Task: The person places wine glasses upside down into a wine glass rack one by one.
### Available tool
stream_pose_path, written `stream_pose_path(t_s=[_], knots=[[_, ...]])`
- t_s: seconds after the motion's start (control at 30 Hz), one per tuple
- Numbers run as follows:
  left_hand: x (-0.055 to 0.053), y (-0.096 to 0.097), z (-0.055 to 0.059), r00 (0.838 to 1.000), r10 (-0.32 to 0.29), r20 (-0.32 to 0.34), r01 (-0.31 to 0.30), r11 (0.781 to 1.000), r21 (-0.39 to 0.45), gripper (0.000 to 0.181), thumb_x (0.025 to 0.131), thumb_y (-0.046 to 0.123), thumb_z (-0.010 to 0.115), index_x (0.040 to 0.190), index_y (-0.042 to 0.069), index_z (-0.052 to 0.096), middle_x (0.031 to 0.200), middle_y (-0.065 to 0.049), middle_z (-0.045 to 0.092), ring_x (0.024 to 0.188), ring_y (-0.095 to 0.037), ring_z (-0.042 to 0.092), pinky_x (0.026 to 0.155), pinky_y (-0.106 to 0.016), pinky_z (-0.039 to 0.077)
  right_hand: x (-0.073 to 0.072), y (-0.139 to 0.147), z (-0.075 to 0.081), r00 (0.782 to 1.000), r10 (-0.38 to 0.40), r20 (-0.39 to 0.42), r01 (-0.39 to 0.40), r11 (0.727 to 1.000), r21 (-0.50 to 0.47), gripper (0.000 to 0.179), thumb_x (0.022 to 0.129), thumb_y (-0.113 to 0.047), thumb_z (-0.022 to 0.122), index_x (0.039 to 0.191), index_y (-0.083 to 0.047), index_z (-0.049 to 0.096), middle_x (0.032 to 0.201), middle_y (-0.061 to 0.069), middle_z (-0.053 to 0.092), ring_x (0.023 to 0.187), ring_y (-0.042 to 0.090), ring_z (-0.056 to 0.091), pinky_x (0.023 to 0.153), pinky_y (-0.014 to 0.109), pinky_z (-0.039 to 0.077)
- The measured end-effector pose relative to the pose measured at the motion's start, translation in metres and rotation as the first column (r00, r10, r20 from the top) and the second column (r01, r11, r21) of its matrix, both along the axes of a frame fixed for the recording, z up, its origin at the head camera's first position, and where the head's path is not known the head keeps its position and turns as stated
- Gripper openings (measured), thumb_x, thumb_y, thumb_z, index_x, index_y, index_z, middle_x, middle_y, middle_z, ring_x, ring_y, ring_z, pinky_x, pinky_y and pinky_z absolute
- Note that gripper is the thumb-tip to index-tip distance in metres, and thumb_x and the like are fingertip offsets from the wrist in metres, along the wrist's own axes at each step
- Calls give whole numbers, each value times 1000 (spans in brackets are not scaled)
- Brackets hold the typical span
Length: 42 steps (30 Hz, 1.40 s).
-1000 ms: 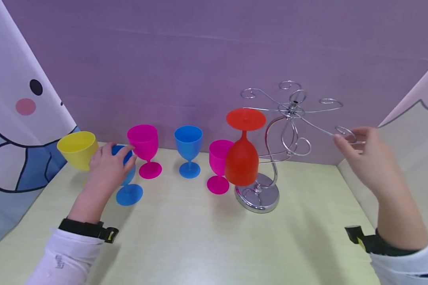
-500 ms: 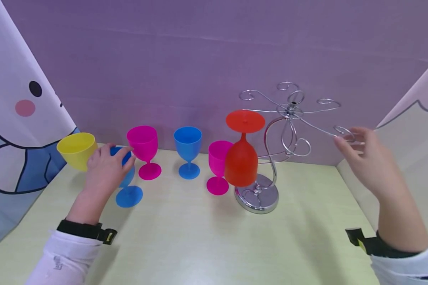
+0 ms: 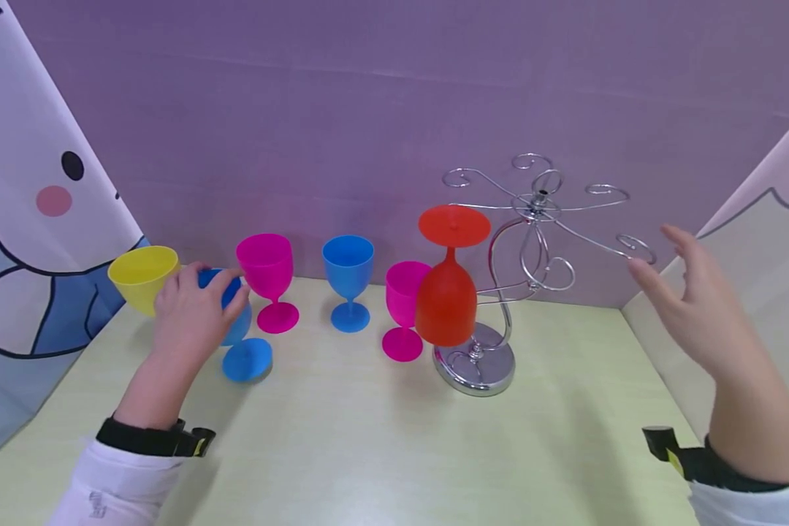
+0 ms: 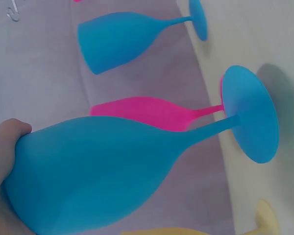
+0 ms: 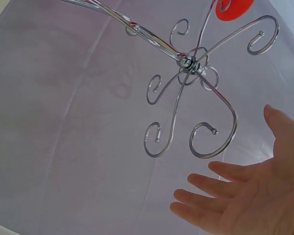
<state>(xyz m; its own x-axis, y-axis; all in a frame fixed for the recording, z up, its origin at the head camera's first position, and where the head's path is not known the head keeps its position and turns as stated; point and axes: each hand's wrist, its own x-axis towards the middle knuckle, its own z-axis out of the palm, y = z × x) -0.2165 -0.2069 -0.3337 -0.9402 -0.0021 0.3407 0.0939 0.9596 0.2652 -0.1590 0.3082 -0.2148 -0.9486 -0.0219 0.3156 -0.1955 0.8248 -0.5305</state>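
My left hand (image 3: pixel 193 310) grips a blue plastic goblet (image 4: pixel 103 166) around the rim of its bowl. The goblet leans a little, its round foot (image 3: pixel 247 359) tilted close over the table with a shadow beside it. Fingers cover much of the bowl in the head view. On the right, my right hand (image 3: pixel 703 307) is spread beside a curled arm tip of the chrome stemware rack (image 3: pixel 476 372), fingers apart and holding nothing. From one of the rack's arms an orange goblet (image 3: pixel 446 307) hangs upside down by its foot.
A yellow goblet (image 3: pixel 143 274) stands left of my left hand. Along the back stand a pink goblet (image 3: pixel 265 263), another blue goblet (image 3: pixel 348 267) and a second pink goblet (image 3: pixel 404 292), partly behind the orange one. A purple backdrop (image 3: pixel 368 124) rises behind the table.
My right hand has let go of the rack's arm tip and moved slightly right, fingers spreading. The blue goblet in my left hand has tilted, its foot shifting right.
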Motion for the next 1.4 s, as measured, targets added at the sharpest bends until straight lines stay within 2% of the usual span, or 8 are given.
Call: stream_pose_path(t_s=[0.37, 0.57, 0.73, 0.9, 1.03, 1.13, 1.27, 1.4], knots=[[33, 23, 21, 976, -79, -205, 93, 994, 60, 38, 90, 31, 53, 124, 16, 52, 129, -25, 37, 119, -45, 30, 89, -68, 29, 15, -10, -8, 982, 85, -169, -82, 996, 23, 66, 94, -22, 46, 147, -20, 8, 154, 7, 2, 137, 28, -1, 105, 65, -3], [49, 34, 28, 944, -121, -306, 166, 978, 125, 36, 87, 28, 57, 121, 17, 56, 130, -22, 39, 120, -41, 31, 87, -68, 30, 26, -19, -15, 943, 114, -314, -119, 993, 4, 70, 88, -16, 54, 146, -18, 16, 154, 1, 5, 137, 14, -3, 108, 59, -5], [63, 41, 34, 917, -160, -366, 237, 955, 176, 35, 85, 24, 59, 119, 18, 57, 131, -19, 40, 121, -39, 31, 85, -69, 31, 36, -35, -16, 867, 184, -463, -175, 983, 63, 70, 86, -29, 57, 143, -5, 23, 152, 12, 11, 138, 23, -1, 109, 57, -2], [75, 47, 41, 865, -217, -453, 326, 928, 178, 34, 82, 21, 59, 116, 19, 60, 131, -18, 42, 121, -36, 32, 85, -66, 34, 42, -52, -15, 744, 283, -605, -214, 959, 186, 79, 88, -54, 48, 137, 5, 27, 149, 21, 17, 136, 38, 4, 110, 56, 3], [83, 52, 45, 831, -264, -489, 399, 896, 194, 35, 81, 18, 58, 115, 18, 60, 131, -17, 43, 122, -33, 33, 80, -63, 41, 46, -67, -19, 652, 323, -686, -224, 946, 232, 73, 89, -52, 49, 135, 3, 33, 146, 20, 25, 133, 44, 12, 110, 57, 8], [86, 55, 45, 819, -287, -497, 439, 871, 220, 35, 80, 16, 58, 115, 18, 60, 132, -15, 43, 123, -32, 33, 75, -62, 45, 53, -78, -24, 648, 346, -678, -231, 938, 258, 68, 90, -49, 48, 134, 1, 35, 145, 20, 27, 132, 44, 14, 110, 55, 12], [89, 60, 39, 804, -310, -507, 476, 846, 239, 36, 79, 15, 58, 115, 18, 60, 132, -14, 43, 123, -31, 33, 74, -62, 46, 61, -92, -34, 673, 391, -628, -245, 919, 309, 67, 92, -49, 45, 133, 2, 36, 145, 23, 26, 132, 43, 16, 112, 45, 16], [92, 65, 33, 814, -312, -490, 488, 825, 285, 36, 79, 13, 58, 115, 18, 60, 134, -12, 42, 124, -29, 32, 74, -63, 46, 64, -105, -49, 695, 435, -573, -283, 897, 339, 67, 91, -52, 43, 132, 2, 38, 144, 23, 26, 131, 44, 17, 112, 38, 19]])
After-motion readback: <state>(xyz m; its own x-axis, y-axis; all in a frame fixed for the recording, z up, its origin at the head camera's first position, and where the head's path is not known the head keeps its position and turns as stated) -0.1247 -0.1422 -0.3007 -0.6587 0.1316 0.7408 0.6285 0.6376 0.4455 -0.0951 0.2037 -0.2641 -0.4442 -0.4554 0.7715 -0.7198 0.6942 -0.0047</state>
